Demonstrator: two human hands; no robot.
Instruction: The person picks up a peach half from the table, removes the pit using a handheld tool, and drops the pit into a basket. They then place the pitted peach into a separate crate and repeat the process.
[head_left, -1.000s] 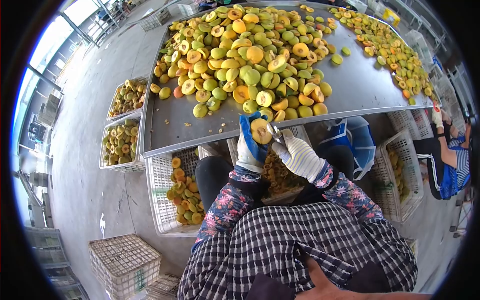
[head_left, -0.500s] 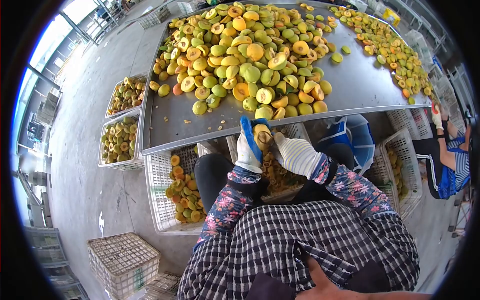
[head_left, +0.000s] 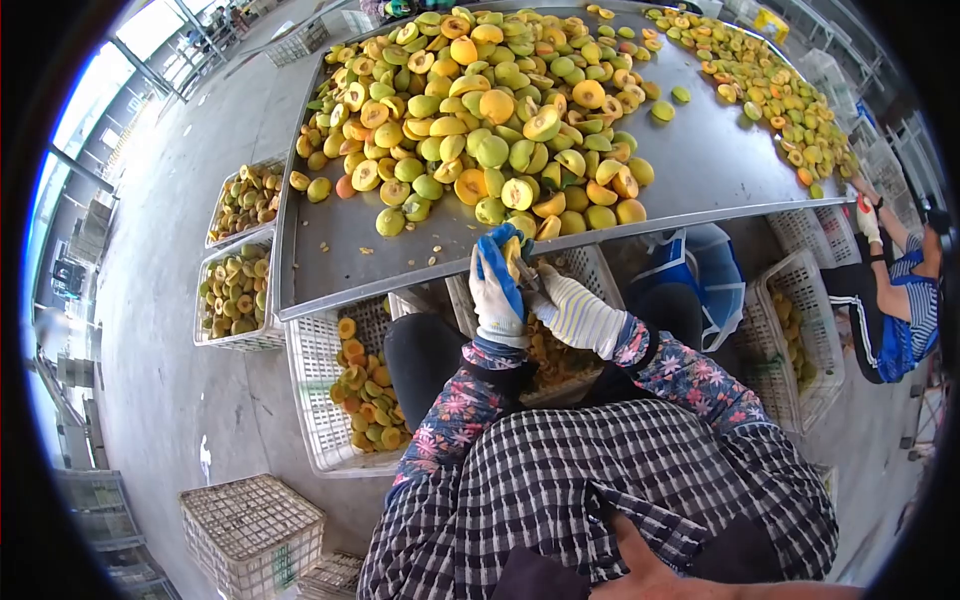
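My left hand (head_left: 497, 285), in a white glove with a blue palm, grips a yellow peach half (head_left: 514, 258) just below the near edge of the metal table (head_left: 375, 268). In a striped white glove, my right hand (head_left: 580, 312) closes around a small metal tool (head_left: 528, 277) whose tip meets the fruit; its exact kind is hard to make out. A big heap of halved peaches (head_left: 490, 150) lies on the table beyond both hands. Under them stands a crate (head_left: 592, 272) with peach scraps (head_left: 560, 360) in it.
Crates of peaches stand at my left knee (head_left: 310, 400), on the floor at left (head_left: 240, 342) and at right (head_left: 840, 375). An upturned crate (head_left: 255, 530) sits lower left. Another person (head_left: 905, 290) works at right. Someone's bare hand (head_left: 640, 560) rests by the checked cloth.
The peach half has turned from facing me to nearly edge-on in my left hand. My right hand has shifted slightly left and down with the tool. The view has moved a little.
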